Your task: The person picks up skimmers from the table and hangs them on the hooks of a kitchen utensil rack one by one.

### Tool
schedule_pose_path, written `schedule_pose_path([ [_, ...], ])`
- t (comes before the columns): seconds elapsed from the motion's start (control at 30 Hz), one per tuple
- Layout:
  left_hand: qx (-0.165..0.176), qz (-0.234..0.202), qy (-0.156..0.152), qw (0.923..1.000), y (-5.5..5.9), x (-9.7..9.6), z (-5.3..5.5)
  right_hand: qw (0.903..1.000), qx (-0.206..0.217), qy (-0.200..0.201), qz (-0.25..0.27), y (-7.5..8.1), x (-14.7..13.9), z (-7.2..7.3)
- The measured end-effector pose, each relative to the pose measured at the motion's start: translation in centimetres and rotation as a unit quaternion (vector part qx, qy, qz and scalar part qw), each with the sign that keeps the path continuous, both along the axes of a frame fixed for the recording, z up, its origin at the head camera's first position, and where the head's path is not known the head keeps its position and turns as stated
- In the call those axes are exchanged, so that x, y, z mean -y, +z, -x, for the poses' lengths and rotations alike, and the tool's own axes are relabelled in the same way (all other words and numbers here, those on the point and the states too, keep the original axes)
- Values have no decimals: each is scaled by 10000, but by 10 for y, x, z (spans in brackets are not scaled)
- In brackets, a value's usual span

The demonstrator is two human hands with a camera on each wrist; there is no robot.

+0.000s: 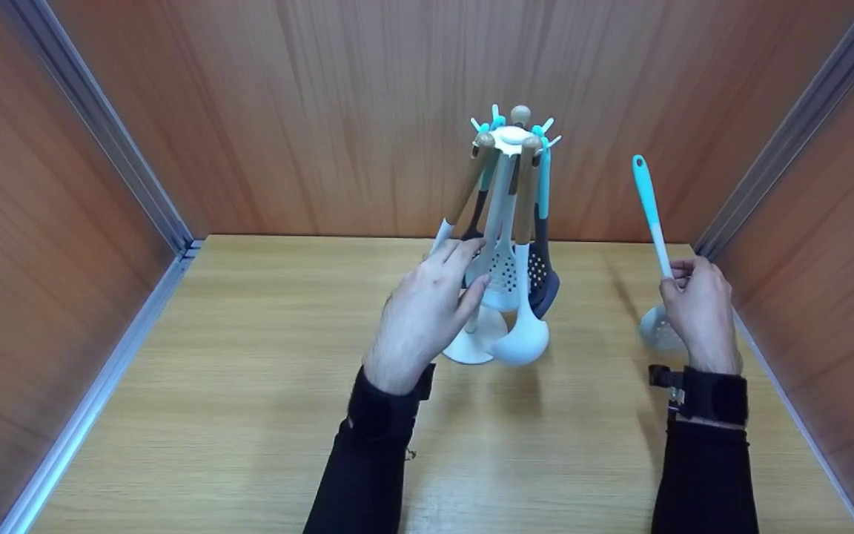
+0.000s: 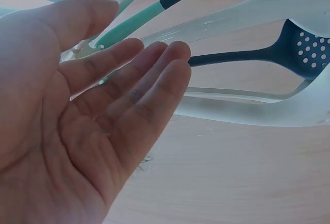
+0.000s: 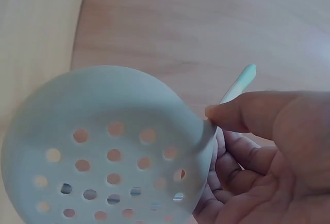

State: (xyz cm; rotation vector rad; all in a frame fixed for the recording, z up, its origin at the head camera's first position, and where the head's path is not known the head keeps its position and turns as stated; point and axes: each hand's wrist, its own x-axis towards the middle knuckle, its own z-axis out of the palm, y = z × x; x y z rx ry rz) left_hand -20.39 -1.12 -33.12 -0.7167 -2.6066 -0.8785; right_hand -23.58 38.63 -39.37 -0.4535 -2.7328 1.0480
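A white skimmer [image 1: 660,330] with a turquoise handle stands tilted in my right hand [image 1: 701,308], held upright with its perforated head low. In the right wrist view, thumb and fingers pinch the skimmer [image 3: 111,115] at the neck, just above its round holed head. My left hand [image 1: 423,308] is beside the utensil stand [image 1: 464,348], its fingers loosely bent with nothing gripped. Whether those fingers touch the stand or its utensils I cannot tell. A white ladle [image 1: 522,337] with a wooden-coloured handle hangs at the stand's front, right of the left hand.
Several more utensils hang around the stand, among them a dark slotted spoon [image 1: 542,278] at right and a white perforated one [image 1: 502,278] in the middle. Wood-patterned panels [image 1: 368,111] with metal edging enclose the light wooden tabletop [image 1: 249,386] behind and at both sides.
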Motion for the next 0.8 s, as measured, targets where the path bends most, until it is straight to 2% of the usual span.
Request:
schedule_pose_path([
  [0.3, -165, 60, 46, 9998, 2, -1, -2, 9976, -679, 151, -49, 13, 12, -12],
  [0.8, -275, -159, 83, 9995, 5, -3, -7, 9979, -606, 201, 103, 33, 29, -23],
])
